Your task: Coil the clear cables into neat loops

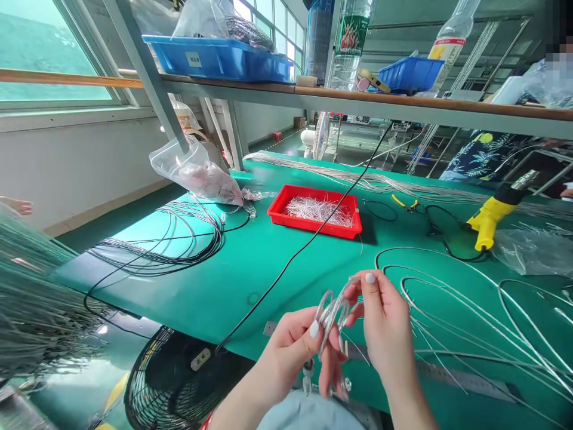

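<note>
A small bunch of clear, silvery cord (pixel 330 316) is held up over the near edge of the green table (pixel 250 269). Its loops are pinched between the thumb and fingers of the left hand (pixel 290 343), which is closed on them. The top of the cord is nipped by the right hand (pixel 385 310), with thumb and finger pressed together.

At the far left, a big bundle of thin wires (pixel 40 310) can be seen. Next, a ring of dark cable (pixel 208 248) is laid on the table, with a clear bag (pixel 208 176) set behind it. Below the table edge, a black fan (pixel 145 382) is seen. A long black cord (pixel 290 260) is stretched up from near the fan, and the red tray (pixel 278 218) is crossed by it in this view. The tray is filled with thin, pale strips (pixel 313 209). A metal ruler (pixel 468 382) is partly hidden by the right arm. Farther right, yellow-handled pliers (pixel 400 202), loose gray wires (pixel 470 289) and a yellow heat gun (pixel 492 222) are spread out. Beside the heat gun, a see-through bag (pixel 532 251) is laid.
</note>
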Demonstrator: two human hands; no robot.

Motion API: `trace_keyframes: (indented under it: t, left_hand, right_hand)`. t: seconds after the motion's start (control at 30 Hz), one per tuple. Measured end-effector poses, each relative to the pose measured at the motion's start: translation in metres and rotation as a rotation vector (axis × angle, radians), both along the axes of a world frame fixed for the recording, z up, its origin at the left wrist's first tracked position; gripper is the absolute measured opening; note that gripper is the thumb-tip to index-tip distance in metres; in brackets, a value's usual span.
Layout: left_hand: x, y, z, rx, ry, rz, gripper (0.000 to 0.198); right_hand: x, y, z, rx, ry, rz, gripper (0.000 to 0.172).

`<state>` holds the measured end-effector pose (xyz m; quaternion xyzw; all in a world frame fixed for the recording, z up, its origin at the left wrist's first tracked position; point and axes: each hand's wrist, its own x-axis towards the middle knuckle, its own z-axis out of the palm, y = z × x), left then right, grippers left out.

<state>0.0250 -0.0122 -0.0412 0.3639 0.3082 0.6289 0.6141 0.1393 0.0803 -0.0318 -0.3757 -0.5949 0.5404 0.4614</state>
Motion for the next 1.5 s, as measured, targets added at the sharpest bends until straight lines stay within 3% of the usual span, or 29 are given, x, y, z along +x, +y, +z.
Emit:
trace_keyframes:
  t: [0.17, 0.3, 0.43, 0.57, 0.77, 0.87, 0.97, 1.03, 1.1, 1.17, 1.23, 1.33, 1.43, 1.5]
  left_hand:
    - [-0.012, -0.014, 0.004, 0.045, 0.277, -0.088, 0.052]
    - [-0.019, -0.022, 0.012, 0.112, 0.487, -0.149, 0.057]
    - [-0.018, -0.025, 0.015, 0.14, 0.58, -0.125, 0.058]
    - [-0.015, -0.025, 0.013, 0.251, 0.545, -0.066, 0.055]
    - [-0.015, -0.026, 0.007, 0.3, 0.514, -0.042, 0.05]
    - [-0.015, -0.025, 0.001, 0.249, 0.239, -0.011, 0.042]
    - [-0.022, -0.021, 0.003, 0.211, -0.26, 0.197, 0.028]
    - [-0.033, -0.017, 0.007, 0.125, -0.473, 0.339, 0.028]
    - [-0.046, -0.014, 0.011, 0.046, -0.579, 0.426, 0.035]
    - [-0.057, -0.013, 0.012, 0.013, -0.624, 0.473, 0.034]
    - [-0.063, -0.013, 0.009, -0.01, -0.56, 0.502, 0.026]
    - [-0.06, -0.013, 0.001, -0.037, -0.193, 0.563, 0.014]
    - [-0.049, -0.012, -0.005, -0.023, 0.255, 0.564, 0.014]
    - [-0.041, -0.01, -0.007, -0.007, 0.486, 0.464, 0.018]
  right_hand:
    - [0.022, 0.003, -0.008, 0.231, 0.211, 0.315, 0.036]
    - [0.036, 0.003, -0.011, 0.304, 0.243, 0.493, 0.032]
    - [0.04, -0.007, -0.013, 0.287, 0.269, 0.426, 0.033]
    - [0.043, -0.016, -0.014, 0.27, 0.29, 0.362, 0.037]
    - [0.047, -0.019, -0.016, 0.386, 0.246, 0.341, 0.035]
    - [0.044, -0.021, -0.021, 0.411, 0.134, 0.322, 0.034]
    - [0.046, -0.017, -0.031, 0.343, -0.107, 0.31, 0.017]
    - [0.052, -0.01, -0.04, 0.305, -0.273, 0.239, 0.016]
    - [0.06, 0.0, -0.048, 0.408, -0.404, 0.114, 0.015]
    - [0.068, 0.01, -0.053, 0.609, -0.498, -0.002, 0.015]
    - [0.072, 0.016, -0.054, 0.821, -0.554, -0.047, 0.014]
    - [0.068, 0.015, -0.049, 1.055, -0.602, -0.036, 0.014]
    - [0.059, 0.007, -0.038, 1.143, -0.603, 0.043, 0.011]
    - [0.054, 0.001, -0.028, 1.15, -0.543, 0.127, 0.014]
